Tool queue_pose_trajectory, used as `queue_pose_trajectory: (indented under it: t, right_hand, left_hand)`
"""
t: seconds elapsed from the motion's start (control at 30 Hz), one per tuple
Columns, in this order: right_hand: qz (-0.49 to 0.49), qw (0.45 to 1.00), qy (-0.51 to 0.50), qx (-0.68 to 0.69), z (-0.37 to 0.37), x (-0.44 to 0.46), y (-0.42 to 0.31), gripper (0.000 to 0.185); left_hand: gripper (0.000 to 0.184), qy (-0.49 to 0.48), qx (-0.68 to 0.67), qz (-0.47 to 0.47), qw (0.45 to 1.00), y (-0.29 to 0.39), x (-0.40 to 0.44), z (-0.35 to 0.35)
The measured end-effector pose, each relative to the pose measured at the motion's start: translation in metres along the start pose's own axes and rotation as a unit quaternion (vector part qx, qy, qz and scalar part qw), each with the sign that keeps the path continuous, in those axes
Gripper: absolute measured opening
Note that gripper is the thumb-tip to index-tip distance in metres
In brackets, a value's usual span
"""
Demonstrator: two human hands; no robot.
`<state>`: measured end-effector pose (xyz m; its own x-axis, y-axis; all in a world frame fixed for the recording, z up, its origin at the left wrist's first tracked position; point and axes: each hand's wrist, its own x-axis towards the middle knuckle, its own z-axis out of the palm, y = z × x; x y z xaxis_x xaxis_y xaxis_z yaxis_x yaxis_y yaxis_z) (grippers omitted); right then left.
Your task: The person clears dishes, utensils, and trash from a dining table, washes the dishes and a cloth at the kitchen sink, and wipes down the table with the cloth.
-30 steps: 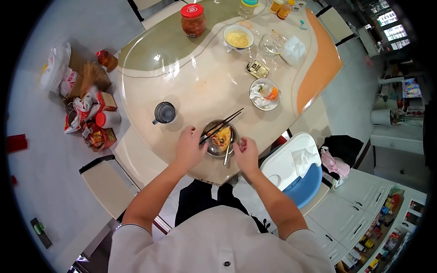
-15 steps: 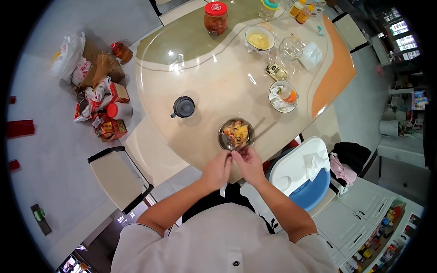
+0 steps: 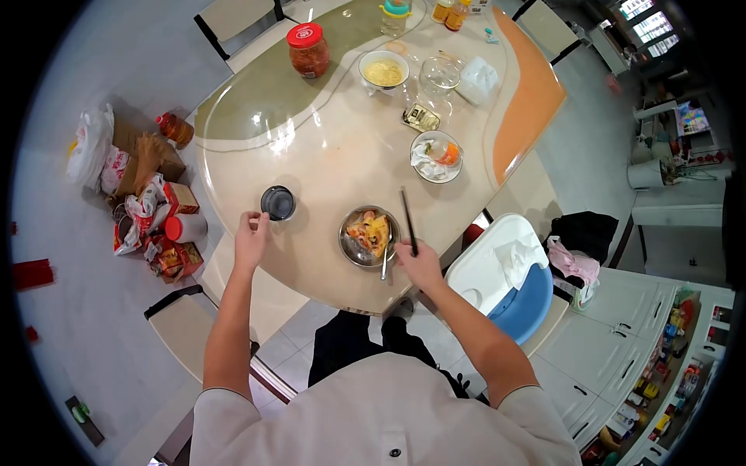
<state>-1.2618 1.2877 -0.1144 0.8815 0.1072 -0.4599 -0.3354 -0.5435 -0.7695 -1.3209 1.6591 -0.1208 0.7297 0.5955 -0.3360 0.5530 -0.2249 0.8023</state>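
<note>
On the table's near side, a metal bowl (image 3: 349, 250) holds food in yellow and orange pieces, with a spoon (image 3: 385, 262) resting in it, handle toward me. My right hand (image 3: 420, 264) is just right of the bowl, fingers closed around the near end of dark chopsticks (image 3: 408, 217), which point away from me. Further left stands a dark cup (image 3: 278, 203). My left hand (image 3: 252, 235) is at its near left side, fingers curled where the handle sits; the fingers hide the handle.
Farther back on the table (image 3: 326, 163) are a red-lidded jar (image 3: 308, 51), a bowl of yellow food (image 3: 384, 73), a clear glass bowl (image 3: 440, 75), a flat packet (image 3: 421, 117) and a bowl with tissues (image 3: 432, 172). A white-and-blue child seat (image 3: 497, 264) stands right, a chair (image 3: 183, 326) left.
My hands, together in front of the bowl earlier, have parted. The left reached over to the cup; the right went to the chopsticks, whose angle has changed. The view has shifted rightward.
</note>
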Motion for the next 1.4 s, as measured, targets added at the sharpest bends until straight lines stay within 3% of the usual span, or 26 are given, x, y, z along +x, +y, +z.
queue_pose_trajectory:
  t: [0.03,0.1,0.17,0.23,0.3,0.4,0.43,0.47,0.57,0.63,0.8,0.97,1.03,1.1,1.13,1.17,1.27,1.3,1.4]
  right_hand:
    - [0.018,0.998,-0.055,0.032,0.007,0.012,0.006,0.032]
    - [0.021,0.997,-0.055,0.043,0.022,0.031,0.033,0.029]
    - [0.022,0.997,-0.053,0.053,0.027,0.037,0.037,0.027]
    - [-0.052,0.998,-0.026,0.010,0.028,0.036,0.040,0.021]
    - [-0.077,0.997,-0.008,-0.013,0.027,0.033,0.038,0.022]
    - [-0.131,0.990,0.019,-0.038,0.022,0.024,0.032,0.024]
    - [-0.146,0.988,0.041,-0.039,0.017,0.017,0.031,0.026]
    - [-0.093,0.996,0.009,0.012,0.010,0.008,0.025,0.026]
    - [-0.158,0.987,0.022,0.008,-0.017,-0.019,0.017,0.024]
    - [-0.132,0.989,-0.036,0.062,-0.035,-0.038,0.022,0.022]
    - [-0.171,0.979,-0.106,0.030,-0.054,-0.076,0.028,0.019]
    - [-0.214,0.970,-0.110,-0.036,-0.051,-0.137,0.011,0.020]
    - [-0.246,0.956,-0.122,-0.106,-0.040,-0.166,0.002,0.023]
    - [-0.203,0.959,-0.196,-0.038,-0.011,-0.181,0.016,0.025]
    - [-0.323,0.922,-0.188,-0.106,0.000,-0.196,0.011,0.024]
    - [-0.331,0.910,-0.194,-0.161,0.013,-0.220,0.000,0.025]
    - [-0.309,0.886,-0.320,-0.126,0.076,-0.294,-0.021,0.022]
    - [-0.370,0.858,-0.338,-0.113,0.106,-0.316,-0.021,0.020]
    - [-0.247,0.849,-0.451,-0.121,0.182,-0.407,-0.046,0.015]
  left_hand:
    - [0.032,0.001,0.000,0.001,1.000,0.000,0.005,0.005]
    - [0.030,-0.077,-0.105,-0.082,0.988,-0.008,0.004,0.008]
    - [0.027,-0.071,-0.136,-0.096,0.983,-0.010,0.002,0.014]
    - [0.024,-0.068,-0.169,-0.109,0.977,-0.016,0.002,0.023]
    - [0.025,-0.070,-0.308,-0.133,0.940,-0.023,0.004,0.028]
    - [0.021,-0.026,-0.258,-0.096,0.961,-0.013,-0.021,0.032]
    - [0.022,-0.020,-0.299,-0.092,0.950,-0.019,-0.031,0.033]
    - [0.021,-0.012,-0.288,-0.088,0.954,-0.017,-0.046,0.030]
    - [0.019,0.013,-0.305,-0.084,0.949,-0.012,-0.104,0.030]
    - [0.018,0.020,-0.350,-0.081,0.933,-0.012,-0.178,0.026]
    - [0.019,0.080,-0.392,-0.108,0.910,-0.014,-0.318,0.008]
    - [0.016,0.142,-0.434,-0.136,0.879,-0.047,-0.442,-0.024]
    - [0.015,0.178,-0.453,-0.134,0.863,-0.072,-0.487,-0.036]
    - [0.016,0.229,-0.461,-0.163,0.842,-0.105,-0.532,-0.057]
    - [0.015,0.247,-0.473,-0.171,0.828,-0.124,-0.552,-0.065]
    - [0.015,0.268,-0.485,-0.179,0.813,-0.141,-0.573,-0.075]
    - [0.014,0.332,-0.523,-0.168,0.767,-0.192,-0.631,-0.115]
    - [0.014,0.349,-0.534,-0.166,0.752,-0.212,-0.649,-0.130]
    - [0.017,0.407,-0.532,-0.156,0.726,-0.262,-0.703,-0.179]
